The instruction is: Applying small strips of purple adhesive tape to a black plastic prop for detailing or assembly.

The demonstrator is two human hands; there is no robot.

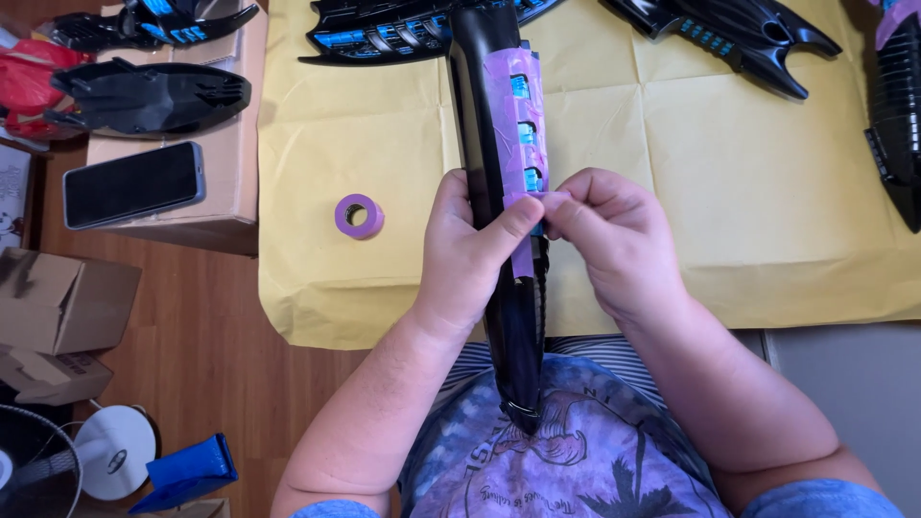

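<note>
Mid-masking, the left hand (467, 245) clasped the long black plastic part (499, 240) upright over the lap while the right hand (604, 235) pinched purple tape (518, 125) onto it just beside the left thumb; smoothing looked next.

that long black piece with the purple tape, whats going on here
A person holds a long black plastic part upright against their lap. The left hand grips its side, thumb across the front, while the right hand pinches purple tape that already covers the part's blue sections. A purple tape roll lies on the yellow paper, with similar black and blue parts along the top. A phone rests on a cardboard box.
</note>
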